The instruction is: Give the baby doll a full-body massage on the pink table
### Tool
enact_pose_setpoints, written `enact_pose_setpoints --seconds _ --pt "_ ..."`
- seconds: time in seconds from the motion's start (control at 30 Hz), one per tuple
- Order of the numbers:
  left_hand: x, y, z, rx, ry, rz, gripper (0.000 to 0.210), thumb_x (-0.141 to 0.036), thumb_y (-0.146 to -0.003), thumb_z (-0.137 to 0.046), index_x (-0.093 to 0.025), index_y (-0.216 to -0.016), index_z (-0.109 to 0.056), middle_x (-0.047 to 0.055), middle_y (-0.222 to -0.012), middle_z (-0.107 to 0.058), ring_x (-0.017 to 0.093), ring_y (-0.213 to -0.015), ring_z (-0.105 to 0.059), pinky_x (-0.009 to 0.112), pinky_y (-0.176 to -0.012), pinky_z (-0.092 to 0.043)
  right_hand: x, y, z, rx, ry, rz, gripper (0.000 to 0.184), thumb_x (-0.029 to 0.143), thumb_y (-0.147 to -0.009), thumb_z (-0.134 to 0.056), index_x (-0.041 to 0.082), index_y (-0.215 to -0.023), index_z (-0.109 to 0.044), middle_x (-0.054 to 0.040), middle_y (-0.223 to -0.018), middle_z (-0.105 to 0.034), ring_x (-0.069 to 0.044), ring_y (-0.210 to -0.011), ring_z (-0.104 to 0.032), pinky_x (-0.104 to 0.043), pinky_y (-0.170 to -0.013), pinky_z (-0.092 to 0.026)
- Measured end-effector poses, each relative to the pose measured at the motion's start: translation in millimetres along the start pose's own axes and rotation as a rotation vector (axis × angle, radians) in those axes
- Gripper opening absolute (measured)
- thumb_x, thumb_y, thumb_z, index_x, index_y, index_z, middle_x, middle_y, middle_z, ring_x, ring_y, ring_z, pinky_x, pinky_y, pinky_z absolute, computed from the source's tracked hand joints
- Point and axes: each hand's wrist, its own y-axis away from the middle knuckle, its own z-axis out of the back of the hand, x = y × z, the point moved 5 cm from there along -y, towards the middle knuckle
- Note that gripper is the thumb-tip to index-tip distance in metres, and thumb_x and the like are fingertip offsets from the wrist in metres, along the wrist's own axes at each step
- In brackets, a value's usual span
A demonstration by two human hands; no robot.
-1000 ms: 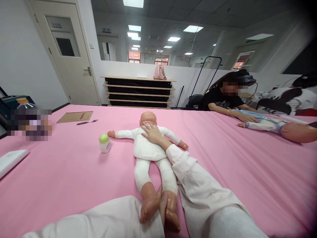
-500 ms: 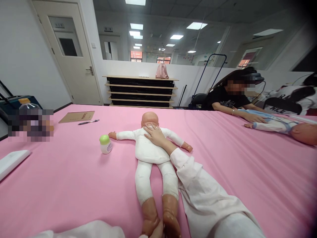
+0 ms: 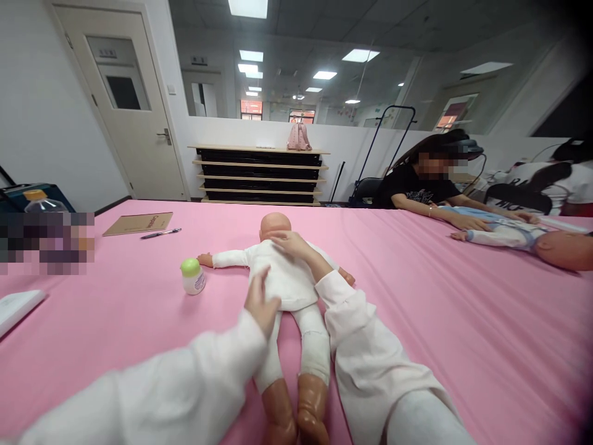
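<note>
A baby doll [image 3: 291, 281] in a white suit lies face down on the pink table cover, its head away from me and its arms spread. My right hand [image 3: 293, 245] is at the doll's upper back near the neck, fingers stretched out and holding nothing. Over the left side of the doll's lower back is my left hand [image 3: 262, 303], blurred, with thumb and fingers apart and nothing in it. Whether it touches the doll I cannot tell. To the left of the doll stands a small white jar [image 3: 193, 277] with a green lid, close to the doll's left-side hand.
A brown notebook [image 3: 138, 224] and a pen [image 3: 160, 233] lie at the back left. At the left edge are a white flat object [image 3: 21, 309] and a bottle [image 3: 42, 203]. On the right, a person in black [image 3: 419, 185] handles another doll [image 3: 514, 235].
My left hand has left the doll's foot and moved forward over its lower back. My right hand stays near the neck, its palm now more raised. The view has shifted slightly.
</note>
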Motion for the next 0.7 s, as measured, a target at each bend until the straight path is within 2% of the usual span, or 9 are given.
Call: enact_pose_setpoints --seconds 0.07,0.13,0.23,0.33,0.43,0.57,0.7 --pt "-15 -61 -7.7 -0.093 -0.167 -0.092 0.071 -0.002 -0.063 -0.045 -0.011 -0.132 -0.032 0.01 -0.139 -0.034 0.019 -0.132 -0.027 0.028 -0.111 -0.021 -9 -15 9 -0.19 -0.126 -0.11 0.039 0.035 -0.088 -0.038 0.019 -0.12 -0.053 -0.0059 -0.122 -0.055 -0.018 -0.113 -0.05 -0.031 -0.097 -0.038" --pt "-22 -109 -16.2 -0.152 -0.313 -0.128 0.068 -0.006 -0.07 -0.046 -0.009 -0.135 -0.026 0.012 -0.142 -0.029 0.019 -0.133 -0.024 0.026 -0.111 -0.02 -20 -25 14 -0.397 -0.188 -0.183 0.044 0.03 -0.085 -0.04 0.014 -0.126 -0.045 -0.0091 -0.126 -0.051 -0.017 -0.114 -0.048 -0.029 -0.097 -0.038" --pt "-20 -151 -27.1 -0.201 -0.45 -0.13 0.065 -0.013 -0.078 -0.044 -0.006 -0.138 -0.019 0.014 -0.146 -0.019 0.018 -0.136 -0.015 0.026 -0.112 -0.014 -35 -32 10 -0.565 -0.19 -0.236 0.05 0.028 -0.082 -0.042 0.01 -0.129 -0.038 -0.0115 -0.131 -0.044 -0.017 -0.121 -0.041 -0.027 -0.101 -0.033" --pt "-9 -167 -37.0 -0.183 -0.518 -0.035 0.063 -0.021 -0.083 -0.041 -0.001 -0.138 -0.017 0.017 -0.146 -0.016 0.02 -0.137 -0.011 0.028 -0.112 -0.012 -45 -33 2 -0.548 -0.155 -0.28 0.05 0.031 -0.084 -0.038 0.011 -0.129 -0.037 -0.0121 -0.133 -0.041 -0.018 -0.123 -0.038 -0.029 -0.103 -0.031" --pt "-1 -172 -44.3 -0.159 -0.551 -0.004 0.062 -0.028 -0.086 -0.037 0.001 -0.137 -0.018 0.019 -0.145 -0.02 0.023 -0.136 -0.015 0.032 -0.111 -0.015 -51 -32 -3 -0.487 -0.103 -0.308 0.049 0.035 -0.087 -0.029 0.014 -0.132 -0.034 -0.0119 -0.135 -0.036 -0.018 -0.124 -0.036 -0.029 -0.103 -0.031" --pt "3 -173 -51.4 -0.111 -0.649 -0.055 0.063 -0.028 -0.083 -0.04 -0.003 -0.138 -0.022 0.018 -0.144 -0.023 0.025 -0.135 -0.018 0.035 -0.11 -0.017 -57 -31 -3 -0.45 -0.054 -0.372 0.053 0.039 -0.09 -0.018 0.017 -0.137 -0.026 -0.0123 -0.138 -0.031 -0.02 -0.125 -0.036 -0.031 -0.102 -0.032" --pt "1 -165 -60.3 -0.067 -0.799 -0.187 0.066 -0.021 -0.077 -0.044 -0.004 -0.138 -0.025 0.014 -0.145 -0.024 0.023 -0.135 -0.018 0.033 -0.111 -0.017 -70 -29 -7 -0.478 -0.117 -0.442 0.056 0.043 -0.091 -0.012 0.014 -0.138 -0.022 -0.0169 -0.137 -0.032 -0.021 -0.125 -0.037 -0.034 -0.101 -0.033"
